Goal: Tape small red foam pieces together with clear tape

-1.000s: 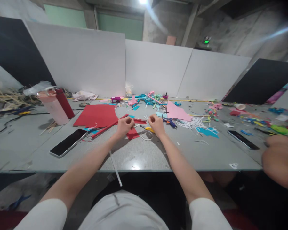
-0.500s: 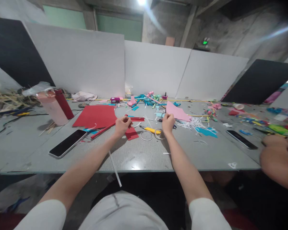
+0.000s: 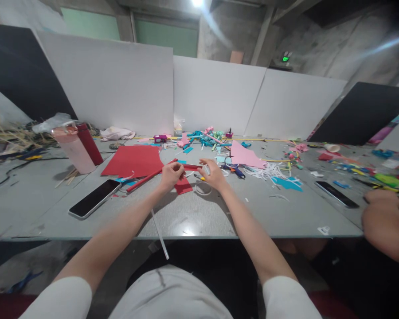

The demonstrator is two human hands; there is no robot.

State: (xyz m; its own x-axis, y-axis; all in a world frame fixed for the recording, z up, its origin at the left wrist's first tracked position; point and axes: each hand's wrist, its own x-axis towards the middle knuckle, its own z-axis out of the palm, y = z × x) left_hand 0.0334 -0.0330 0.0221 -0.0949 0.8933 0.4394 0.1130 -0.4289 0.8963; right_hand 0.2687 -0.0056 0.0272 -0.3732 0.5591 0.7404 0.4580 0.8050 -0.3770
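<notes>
My left hand (image 3: 171,176) is closed with its fingertips pinching a narrow red strip (image 3: 192,168). The strip stretches sideways from those fingers toward my right hand (image 3: 214,173), whose fingers are apart at the strip's far end. Whether they touch it is hard to tell. Below lies a small red paper piece (image 3: 183,185), and a white ring (image 3: 203,188) rests on the table beside it. A long red rod (image 3: 144,180) slants past my left hand. Under my right hand a yellow cutter is mostly hidden.
A phone (image 3: 95,198) and a pink bottle (image 3: 73,150) stand or lie at left, near red sheets (image 3: 133,161). Behind are pink paper (image 3: 246,155), a blue-handled tool (image 3: 239,172) and white shreds (image 3: 274,172). Another person's arm (image 3: 384,221) is at far right.
My right hand has moved left from beside the pink paper to the red strip's end, and its fingers have spread. My left hand has barely moved.
</notes>
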